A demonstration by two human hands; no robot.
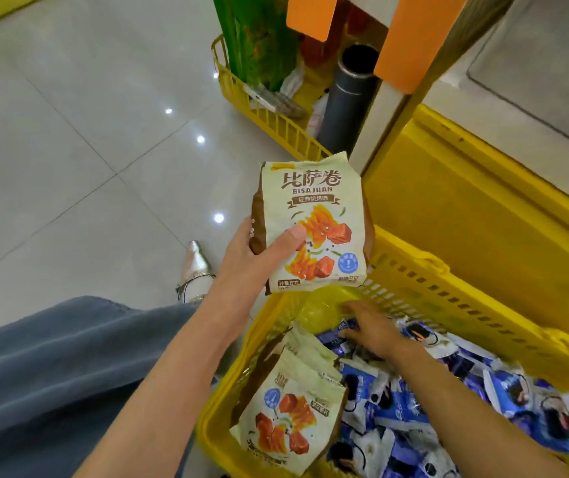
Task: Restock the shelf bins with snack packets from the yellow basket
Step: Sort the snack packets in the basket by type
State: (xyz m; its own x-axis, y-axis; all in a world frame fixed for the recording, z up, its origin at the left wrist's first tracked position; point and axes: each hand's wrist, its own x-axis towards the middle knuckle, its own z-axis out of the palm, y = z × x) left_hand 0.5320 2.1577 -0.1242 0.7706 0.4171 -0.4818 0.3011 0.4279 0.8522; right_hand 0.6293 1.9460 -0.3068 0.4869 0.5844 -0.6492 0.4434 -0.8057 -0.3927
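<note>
My left hand [258, 250] grips a cream and brown pizza-roll snack packet [314, 222] upright above the far corner of the yellow basket [448, 298]. Its thumb lies across the packet's front. My right hand [369, 326] reaches down into the basket, fingers spread over small blue and white packets [396, 408]; I cannot see whether it holds one. More cream pizza-roll packets [290, 412] stand at the basket's near left side.
A second yellow basket [269, 122] holding a green bag [258, 39] and a dark grey flask [348, 101] stands on the tiled floor ahead. The yellow shelf base [465, 201] and orange tags [410, 39] rise on the right. My leg and silver shoe [196, 267] are on the left.
</note>
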